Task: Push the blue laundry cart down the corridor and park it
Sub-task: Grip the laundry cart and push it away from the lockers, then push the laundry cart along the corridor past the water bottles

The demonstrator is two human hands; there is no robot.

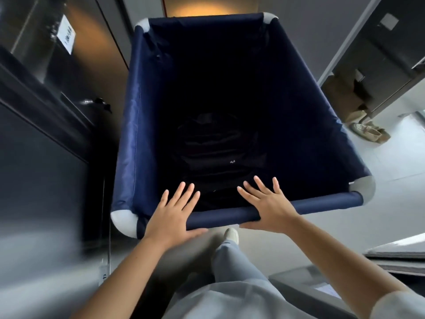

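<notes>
Left wall (34, 157): blurred, close beside cart.
Left hand (171, 215): flat on near rail, fingers spread, unclamped.
Cart (135, 125): mid-corridor, straight ahead.
Right hand (268, 204): likewise flat, spread.
Progress: pushing apparently underway; parking left.

Cart (135, 125): navy woven cloth, slight sheen, smooth. Corner caps (123, 221): matt grey plastic. Left wall panels (46, 139): dark, glossy. Floor (391, 162): pale, polished. Far-right boxes (345, 88): brown cardboard.

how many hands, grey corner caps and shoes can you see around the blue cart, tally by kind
hands: 2, left hand and right hand, both flat on the cart's near rail
grey corner caps: 4
shoes: 1
total: 7
</notes>
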